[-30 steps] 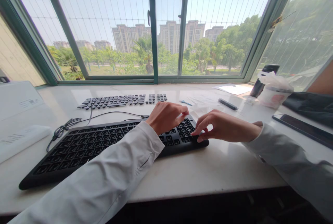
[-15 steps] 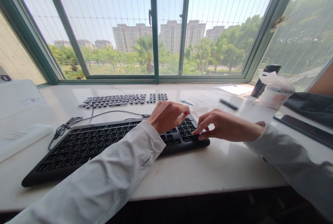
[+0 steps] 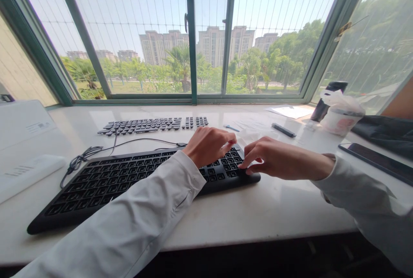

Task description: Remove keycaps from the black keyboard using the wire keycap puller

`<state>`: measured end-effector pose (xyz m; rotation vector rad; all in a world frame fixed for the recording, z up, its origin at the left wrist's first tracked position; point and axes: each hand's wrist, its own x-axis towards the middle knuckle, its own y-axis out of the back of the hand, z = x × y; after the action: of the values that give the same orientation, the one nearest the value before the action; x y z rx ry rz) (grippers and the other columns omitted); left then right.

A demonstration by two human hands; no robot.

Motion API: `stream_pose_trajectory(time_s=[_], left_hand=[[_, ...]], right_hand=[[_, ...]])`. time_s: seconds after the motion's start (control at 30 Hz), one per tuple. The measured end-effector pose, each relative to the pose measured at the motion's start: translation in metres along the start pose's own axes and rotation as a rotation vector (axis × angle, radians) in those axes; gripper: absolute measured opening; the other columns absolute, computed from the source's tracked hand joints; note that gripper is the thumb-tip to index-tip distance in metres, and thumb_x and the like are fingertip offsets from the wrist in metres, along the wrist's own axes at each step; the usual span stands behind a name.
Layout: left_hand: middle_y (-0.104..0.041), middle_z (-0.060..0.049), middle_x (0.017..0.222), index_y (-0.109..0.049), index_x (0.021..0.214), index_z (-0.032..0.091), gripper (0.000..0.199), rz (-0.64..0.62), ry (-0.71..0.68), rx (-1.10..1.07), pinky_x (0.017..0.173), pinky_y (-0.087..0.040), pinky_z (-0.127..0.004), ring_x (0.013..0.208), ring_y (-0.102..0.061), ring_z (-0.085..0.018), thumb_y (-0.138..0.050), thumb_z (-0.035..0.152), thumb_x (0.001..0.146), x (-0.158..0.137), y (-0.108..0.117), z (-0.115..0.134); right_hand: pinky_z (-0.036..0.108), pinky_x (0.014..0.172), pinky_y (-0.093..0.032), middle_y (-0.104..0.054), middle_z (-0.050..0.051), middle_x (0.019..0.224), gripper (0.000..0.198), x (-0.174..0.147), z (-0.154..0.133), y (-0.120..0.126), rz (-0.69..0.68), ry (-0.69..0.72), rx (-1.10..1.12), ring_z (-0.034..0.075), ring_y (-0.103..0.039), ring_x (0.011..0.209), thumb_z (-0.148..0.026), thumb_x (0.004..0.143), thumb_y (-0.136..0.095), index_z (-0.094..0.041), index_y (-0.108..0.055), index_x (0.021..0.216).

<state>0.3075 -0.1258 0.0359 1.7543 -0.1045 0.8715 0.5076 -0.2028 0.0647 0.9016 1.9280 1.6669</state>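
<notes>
A black keyboard (image 3: 129, 177) lies at a slant on the white counter, its key sockets bare of keycaps over most of what shows. My left hand (image 3: 211, 143) is over its right part, fingers curled in and the thumb side toward the number pad; the fingertips are largely hidden. My right hand (image 3: 274, 157) is at the pad's right edge, index finger and thumb bent together against the keyboard. Whatever is between those fingertips is too small to make out. Behind the keyboard, loose black keycaps (image 3: 155, 124) are laid out in keyboard order.
A coiled cable (image 3: 79, 157) runs from the keyboard's back edge. Beyond my hands lie a blue tool (image 3: 231, 128) and a dark, narrow object (image 3: 283, 130). At right are a bagged cup (image 3: 342, 116), a black bottle (image 3: 322, 108) and a phone (image 3: 380, 159); a white box (image 3: 22, 123) stands left.
My right wrist and forearm have shifted slightly right and lower, while the fingertips stay at the same spot on the keyboard. My left hand has barely moved.
</notes>
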Motion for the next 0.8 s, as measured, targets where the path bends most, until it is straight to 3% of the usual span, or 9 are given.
stream_pose_trajectory(time_s=[0.4, 0.8], left_hand=[[-0.074, 0.002, 0.083, -0.07, 0.091, 0.027, 0.014, -0.018, 0.009, 0.008, 0.057, -0.042, -0.024, 0.072, -0.068, -0.016, -0.057, 0.028, 0.087, 0.0006, 0.0028, 0.0019], [-0.074, 0.001, 0.083, -0.071, 0.09, 0.025, 0.015, -0.012, -0.002, 0.004, 0.057, -0.042, -0.022, 0.071, -0.067, -0.015, -0.057, 0.027, 0.087, 0.0009, 0.0025, 0.0013]], right_hand=[[0.023, 0.062, -0.04, -0.07, 0.002, 0.071, 0.016, 0.0039, -0.0023, -0.0008, -0.014, -0.018, -0.025, 0.011, -0.057, 0.06, -0.022, 0.084, -0.062, -0.023, -0.077, 0.088], [0.024, 0.066, -0.043, -0.074, 0.003, 0.074, 0.016, 0.0073, -0.0076, 0.0048, -0.048, -0.037, 0.009, 0.014, -0.064, 0.067, -0.02, 0.084, -0.063, -0.023, -0.078, 0.087]])
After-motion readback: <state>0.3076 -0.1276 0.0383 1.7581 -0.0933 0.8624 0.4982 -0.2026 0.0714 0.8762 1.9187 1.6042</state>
